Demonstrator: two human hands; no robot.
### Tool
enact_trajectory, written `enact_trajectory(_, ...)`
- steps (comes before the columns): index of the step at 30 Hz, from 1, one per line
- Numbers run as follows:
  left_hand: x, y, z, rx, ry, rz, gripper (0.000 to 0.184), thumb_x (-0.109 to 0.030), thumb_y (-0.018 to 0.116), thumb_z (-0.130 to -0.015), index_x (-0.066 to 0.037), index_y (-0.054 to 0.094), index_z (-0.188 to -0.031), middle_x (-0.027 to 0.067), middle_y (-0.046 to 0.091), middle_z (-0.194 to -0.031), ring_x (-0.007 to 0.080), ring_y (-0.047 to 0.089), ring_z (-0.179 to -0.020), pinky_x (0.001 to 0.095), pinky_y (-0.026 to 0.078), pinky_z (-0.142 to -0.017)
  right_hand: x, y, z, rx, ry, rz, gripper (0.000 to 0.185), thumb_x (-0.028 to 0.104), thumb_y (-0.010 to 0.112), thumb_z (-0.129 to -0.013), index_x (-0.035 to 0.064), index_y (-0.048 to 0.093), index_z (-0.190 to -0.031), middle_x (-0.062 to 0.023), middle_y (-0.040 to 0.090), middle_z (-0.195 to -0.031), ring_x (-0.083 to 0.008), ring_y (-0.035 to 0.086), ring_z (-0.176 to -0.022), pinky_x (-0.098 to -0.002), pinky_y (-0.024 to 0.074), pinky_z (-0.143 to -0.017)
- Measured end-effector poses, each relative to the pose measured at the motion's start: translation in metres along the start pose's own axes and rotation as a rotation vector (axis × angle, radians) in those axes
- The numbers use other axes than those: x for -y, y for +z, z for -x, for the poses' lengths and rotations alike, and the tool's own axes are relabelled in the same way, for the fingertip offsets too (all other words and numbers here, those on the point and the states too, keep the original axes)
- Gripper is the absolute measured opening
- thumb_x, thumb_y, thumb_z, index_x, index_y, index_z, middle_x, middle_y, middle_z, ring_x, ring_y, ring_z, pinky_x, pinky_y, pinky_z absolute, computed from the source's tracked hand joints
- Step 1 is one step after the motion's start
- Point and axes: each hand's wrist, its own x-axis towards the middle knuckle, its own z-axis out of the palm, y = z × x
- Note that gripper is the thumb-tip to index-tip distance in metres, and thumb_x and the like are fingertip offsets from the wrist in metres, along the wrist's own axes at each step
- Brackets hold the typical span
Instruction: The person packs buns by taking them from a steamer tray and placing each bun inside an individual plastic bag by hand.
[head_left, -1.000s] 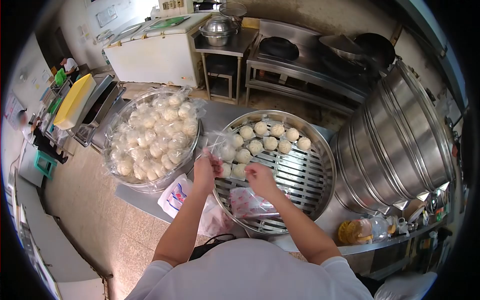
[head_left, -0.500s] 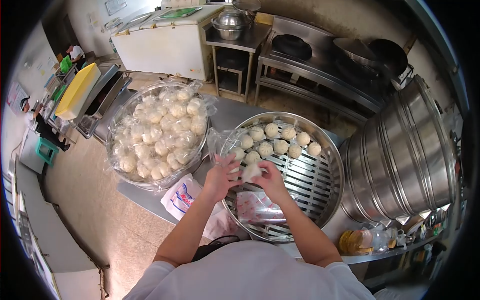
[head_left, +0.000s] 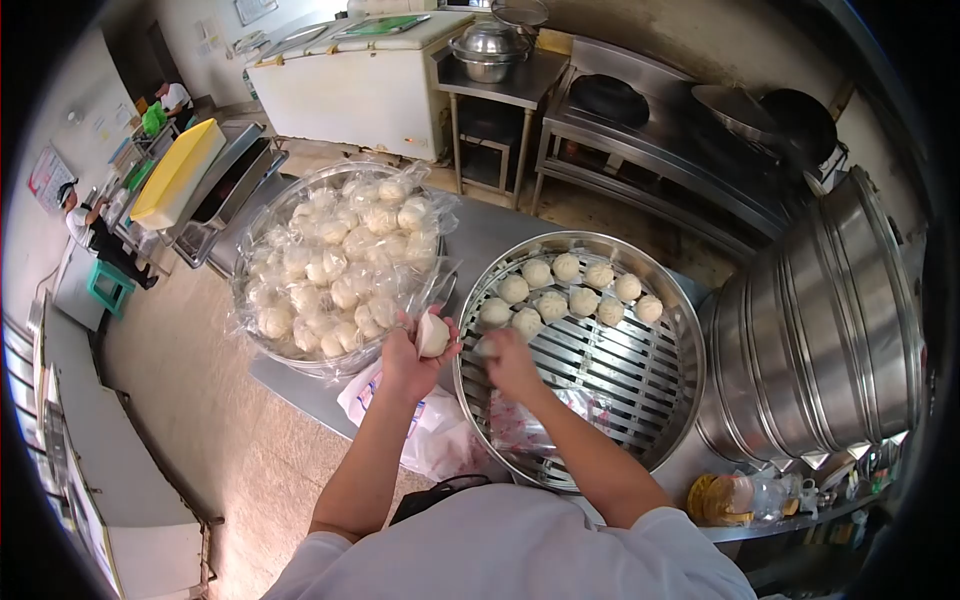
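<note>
Bagged dough buns (head_left: 340, 250), in crinkled clear plastic, are heaped in a round metal pan (head_left: 305, 368). By the left hand (head_left: 406, 362), one smooth white bun (head_left: 433, 334) is held in curled fingers. The right hand (head_left: 513, 364) is seen blurred over a slatted metal tray (head_left: 640, 375); its grip cannot be told. Pleated buns (head_left: 584, 301) are set there. Ribbed steel cylinders (head_left: 810, 330) are stacked.

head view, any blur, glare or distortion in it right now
Head view: right hand blurred, left hand crisper; same view: bright glare on the slats, pale streaks down the steel stack; head view overall: fisheye-like bending, black corners.
</note>
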Motion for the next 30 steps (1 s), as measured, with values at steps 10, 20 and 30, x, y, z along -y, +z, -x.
enact_trajectory(10, 0.079, 0.052, 0.011, 0.128, -0.028, -0.153, 0.044, -0.026, 0.026, -0.113, -0.004, 0.049, -0.143, 0.0135, 0.063, -0.132, 0.0274, 0.063, -0.119, 0.0418, 0.054, -0.102, 0.118, -0.131, 0.042, -0.226, -0.333, 0.095, 0.066, 0.02, 0.088, -0.078, 0.0041, 0.056, -0.134, -0.0193, 0.058, -0.131, -0.036, 0.057, -0.118, -0.0472, 0.0471, -0.1)
enact_trajectory(20, 0.174, 0.06, 0.018, 0.191, 0.08, -0.267, 0.046, -0.024, 0.035, -0.11, 0.005, 0.051, -0.143, 0.0148, 0.066, -0.125, 0.0267, 0.067, -0.105, 0.0386, 0.054, -0.093, 0.07, -0.094, 0.092, -0.361, 0.342, -0.727, 0.057, 0.021, 0.062, -0.101, 0.0007, 0.04, -0.15, -0.018, 0.052, -0.14, -0.0272, 0.062, -0.119, -0.0372, 0.0517, -0.101)
enact_trajectory(30, 0.143, 0.061, 0.024, 0.138, 0.654, -1.395, 0.026, -0.013, 0.072, -0.094, 0.002, 0.062, -0.112, 0.0068, 0.061, -0.062, 0.0162, 0.059, -0.056, 0.035, 0.047, -0.055, 0.106, -0.179, 0.165, -0.265, 0.644, -1.245, 0.04, 0.023, 0.062, -0.095, 0.0087, 0.06, -0.132, -0.0088, 0.068, -0.113, -0.0217, 0.07, -0.093, -0.0378, 0.0593, -0.062)
